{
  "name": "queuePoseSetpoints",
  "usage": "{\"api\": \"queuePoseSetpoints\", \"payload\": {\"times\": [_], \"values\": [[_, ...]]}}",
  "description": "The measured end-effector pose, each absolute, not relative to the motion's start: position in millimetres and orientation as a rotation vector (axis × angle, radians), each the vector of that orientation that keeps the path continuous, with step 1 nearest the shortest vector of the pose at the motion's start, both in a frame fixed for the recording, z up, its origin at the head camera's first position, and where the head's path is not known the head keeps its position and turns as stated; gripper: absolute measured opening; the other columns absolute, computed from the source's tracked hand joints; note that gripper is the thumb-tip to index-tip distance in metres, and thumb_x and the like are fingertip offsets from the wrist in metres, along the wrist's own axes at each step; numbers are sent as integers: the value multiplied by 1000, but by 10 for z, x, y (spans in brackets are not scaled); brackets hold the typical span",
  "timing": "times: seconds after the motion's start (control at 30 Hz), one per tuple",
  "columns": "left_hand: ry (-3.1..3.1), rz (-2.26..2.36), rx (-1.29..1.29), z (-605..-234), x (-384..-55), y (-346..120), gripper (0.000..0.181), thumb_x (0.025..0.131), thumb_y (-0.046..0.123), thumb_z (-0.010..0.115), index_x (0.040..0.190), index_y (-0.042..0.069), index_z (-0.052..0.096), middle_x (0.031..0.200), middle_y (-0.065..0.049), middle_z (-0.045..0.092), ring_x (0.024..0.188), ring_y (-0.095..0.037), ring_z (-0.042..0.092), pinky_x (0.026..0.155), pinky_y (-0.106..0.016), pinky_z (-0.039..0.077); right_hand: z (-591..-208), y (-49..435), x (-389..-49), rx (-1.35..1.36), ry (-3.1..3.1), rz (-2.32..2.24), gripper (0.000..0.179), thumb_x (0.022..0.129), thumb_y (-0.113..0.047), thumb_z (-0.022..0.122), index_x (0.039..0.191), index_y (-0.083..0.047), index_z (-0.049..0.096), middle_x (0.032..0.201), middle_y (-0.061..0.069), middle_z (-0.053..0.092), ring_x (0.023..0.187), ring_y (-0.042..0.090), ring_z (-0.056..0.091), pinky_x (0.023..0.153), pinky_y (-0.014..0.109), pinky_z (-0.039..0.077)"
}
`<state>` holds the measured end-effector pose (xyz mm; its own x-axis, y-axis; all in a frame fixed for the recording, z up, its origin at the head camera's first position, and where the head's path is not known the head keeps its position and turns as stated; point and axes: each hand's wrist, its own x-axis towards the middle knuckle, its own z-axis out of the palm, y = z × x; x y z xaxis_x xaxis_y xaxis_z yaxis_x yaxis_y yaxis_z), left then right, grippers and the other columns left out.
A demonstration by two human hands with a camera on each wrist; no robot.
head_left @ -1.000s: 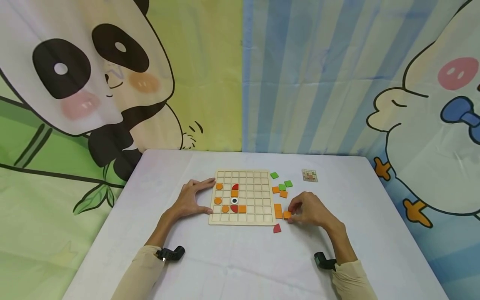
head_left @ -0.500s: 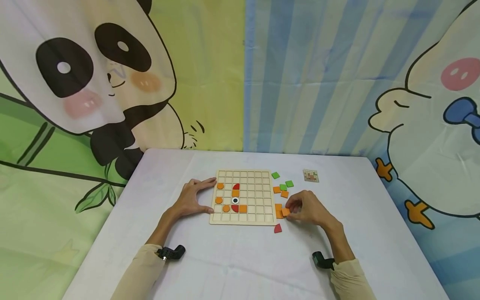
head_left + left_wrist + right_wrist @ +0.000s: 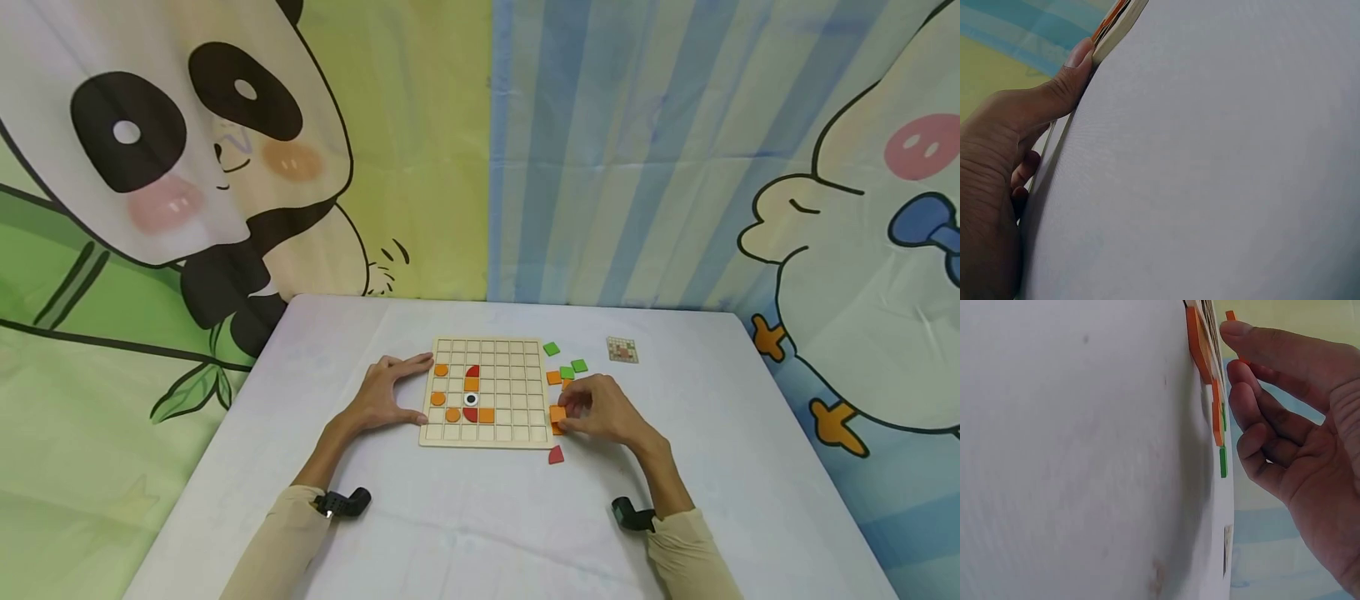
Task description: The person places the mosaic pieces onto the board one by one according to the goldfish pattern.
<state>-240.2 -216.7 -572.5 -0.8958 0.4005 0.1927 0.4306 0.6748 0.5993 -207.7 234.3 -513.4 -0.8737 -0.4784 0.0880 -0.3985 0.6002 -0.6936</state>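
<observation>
My right hand [image 3: 606, 408] pinches an orange square tile [image 3: 557, 413] between thumb and fingertips, just off the right edge of a pale wooden grid board [image 3: 512, 388]. In the right wrist view this tile [image 3: 1231, 315] is raised above the table, seen edge-on. It overlaps other orange pieces [image 3: 557, 431] in the head view. My left hand [image 3: 377, 396] rests at the board's left edge, thumb and forefinger spread along it; the left wrist view has the thumb [image 3: 1075, 65] against the rim. On the board lie orange discs [image 3: 453, 415], orange squares [image 3: 487, 415], red quarter-rounds [image 3: 472, 372] and a black-and-white eye disc [image 3: 471, 399].
Right of the board are green tiles [image 3: 580, 366], an orange tile [image 3: 553, 377] and, nearer me, a red quarter-round [image 3: 556, 455]. A small patterned card [image 3: 622, 350] lies toward the back right of the white table [image 3: 465, 517]. Printed curtains [image 3: 600, 150] hang behind.
My right hand has lifted the orange square tile and carried it left, toward the board's right edge. The left hand stays in place at the board.
</observation>
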Motion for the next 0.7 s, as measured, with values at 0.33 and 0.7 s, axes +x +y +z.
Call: {"api": "queuePoseSetpoints", "payload": {"times": [0.33, 0.7], "values": [[-2820, -1031, -709, -5757, -2399, -2181, 111, 62, 57, 102, 159, 25, 59, 170, 4, 52, 115, -20, 51, 98, -47, 33, -5174, 2139, -2101, -697, 2728, -1164, 27, 77, -18, 101, 94, -10, 83, 79, -2, 74, 72, 11, 64, 69, 24, 55], [-2827, -1038, -705, -5701, -2362, -2171, 110, 64, 54, 102, 160, 22, 58, 170, 1, 52, 118, -24, 52, 98, -49, 33, -5208, 1955, -2143, -766, 2693, -1208, 26, 79, -16, 100, 97, -5, 84, 81, -3, 76, 72, 11, 65, 67, 24, 55]]}}
